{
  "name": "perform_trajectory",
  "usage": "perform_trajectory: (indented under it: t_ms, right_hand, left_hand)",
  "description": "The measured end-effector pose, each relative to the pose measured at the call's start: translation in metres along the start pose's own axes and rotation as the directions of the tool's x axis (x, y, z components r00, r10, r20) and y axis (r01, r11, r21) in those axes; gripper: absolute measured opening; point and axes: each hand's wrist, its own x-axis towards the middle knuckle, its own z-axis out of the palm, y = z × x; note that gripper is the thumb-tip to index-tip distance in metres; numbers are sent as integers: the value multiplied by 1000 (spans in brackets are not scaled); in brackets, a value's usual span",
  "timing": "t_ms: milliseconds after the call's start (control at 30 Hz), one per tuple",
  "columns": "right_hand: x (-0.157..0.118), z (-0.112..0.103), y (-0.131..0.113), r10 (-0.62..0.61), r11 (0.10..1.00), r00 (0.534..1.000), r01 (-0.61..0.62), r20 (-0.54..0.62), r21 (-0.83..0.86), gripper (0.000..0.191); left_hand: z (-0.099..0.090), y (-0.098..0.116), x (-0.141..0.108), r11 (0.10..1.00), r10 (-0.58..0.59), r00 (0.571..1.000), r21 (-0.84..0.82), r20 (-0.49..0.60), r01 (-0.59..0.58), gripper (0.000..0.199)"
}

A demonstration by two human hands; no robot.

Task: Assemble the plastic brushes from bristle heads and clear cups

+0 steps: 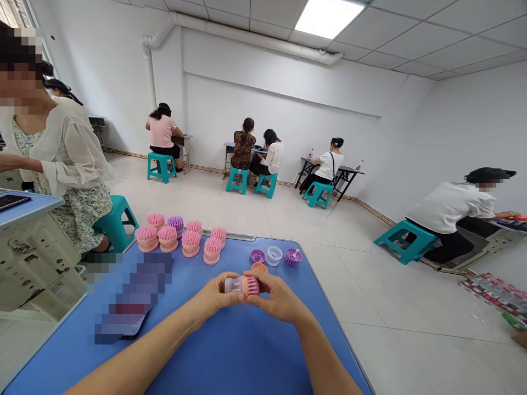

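Between my two hands, just above the blue desk (pixel 247 340), lies a small scrub brush (pixel 249 285) turned on its side, with pink bristles, a peach collar and a clear cup-like part. My left hand (pixel 218 291) is closed round the clear end. The fingers of my right hand (pixel 275 293) grip the bristle end. Just beyond them sit an orange round part (pixel 259 267), a purple cap (pixel 258 256), a clear ring (pixel 274 255) and a purple bristle head (pixel 293 257) holding a small white piece.
Several pink-bristled brushes (pixel 190 243) and a purple one (pixel 175 224) stand at the desk's far left. A blurred phone-like dark object (pixel 135 296) lies left of my arms. Other people sit around the room on teal stools (pixel 161 167); one person (pixel 53 148) is close on the left.
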Motion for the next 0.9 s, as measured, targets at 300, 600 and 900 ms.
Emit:
perform_trajectory:
  t_ms: [300, 600, 900]
  right_hand:
    - [5, 5, 0, 151, 945, 981, -179, 123, 275, 47]
    - [6, 4, 11, 124, 943, 991, -133, 50, 304, 31]
    - [5, 2, 15, 165, 928, 986, -168, 40, 333, 47]
  left_hand:
    - [5, 4, -4, 868, 291, 955, 435, -53, -241, 38]
    - [-1, 2, -3, 821, 330, 943, 507, -46, -263, 43]
    - [1, 7, -3, 839, 292, 950, 507, -109, -199, 38]
